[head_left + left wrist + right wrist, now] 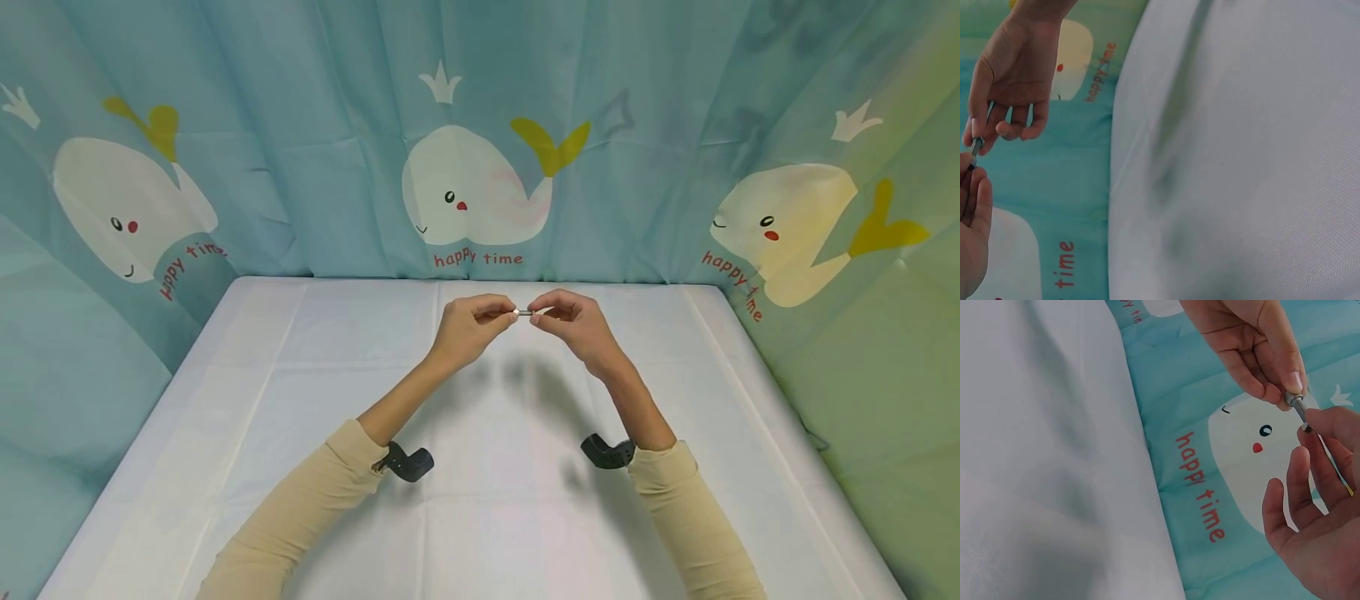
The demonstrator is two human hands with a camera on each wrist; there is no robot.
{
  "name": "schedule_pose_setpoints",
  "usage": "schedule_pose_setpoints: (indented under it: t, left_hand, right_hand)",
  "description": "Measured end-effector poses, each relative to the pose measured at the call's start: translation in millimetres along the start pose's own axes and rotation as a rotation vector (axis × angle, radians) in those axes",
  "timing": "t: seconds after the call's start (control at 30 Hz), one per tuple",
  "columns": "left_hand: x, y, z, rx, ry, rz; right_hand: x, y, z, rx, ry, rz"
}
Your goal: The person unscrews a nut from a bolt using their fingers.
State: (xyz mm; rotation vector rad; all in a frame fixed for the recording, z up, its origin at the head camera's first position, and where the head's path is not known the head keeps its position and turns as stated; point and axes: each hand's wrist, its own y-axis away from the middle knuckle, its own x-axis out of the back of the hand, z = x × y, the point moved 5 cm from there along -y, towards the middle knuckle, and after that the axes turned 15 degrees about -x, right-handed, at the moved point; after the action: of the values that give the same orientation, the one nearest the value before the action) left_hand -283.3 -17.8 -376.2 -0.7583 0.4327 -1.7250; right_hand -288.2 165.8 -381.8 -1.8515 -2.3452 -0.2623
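Observation:
A small slim metal piece (523, 312) is held in the air over the far half of the white table (300, 400). My left hand (508, 313) pinches one end of it between thumb and fingertips. My right hand (537, 315) pinches the other end, its fingers curled. In the left wrist view the metal piece (975, 147) spans the gap between the right hand (1013, 75) above and the left hand (972, 212) below. In the right wrist view the ridged metal piece (1296, 405) sits under the left thumb, with the right hand (1316, 519) below it.
A white cloth covers the table. A blue curtain (300, 125) printed with white whales hangs close behind it and on both sides. A black wrist camera mount (408, 463) sits on the left forearm, and another camera mount (607, 452) on the right.

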Motion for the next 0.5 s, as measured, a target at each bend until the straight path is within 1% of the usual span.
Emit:
schedule_pose_setpoints:
  t: [0.2,0.4,0.5]
  left_hand:
    - [0.6,0.1,0.5,0.011,0.0,0.008]
    - [0.0,0.1,2.8,-0.004,0.011,0.017]
    - [-0.2,0.4,2.8,-0.006,0.009,0.011]
  right_hand:
    - [-0.5,0.8,0.2,0.003,-0.009,-0.016]
    - [-0.2,-0.1,2.1,-0.061,-0.019,-0.011]
    - [-0.8,-0.1,2.4,-0.07,-0.023,-0.015]
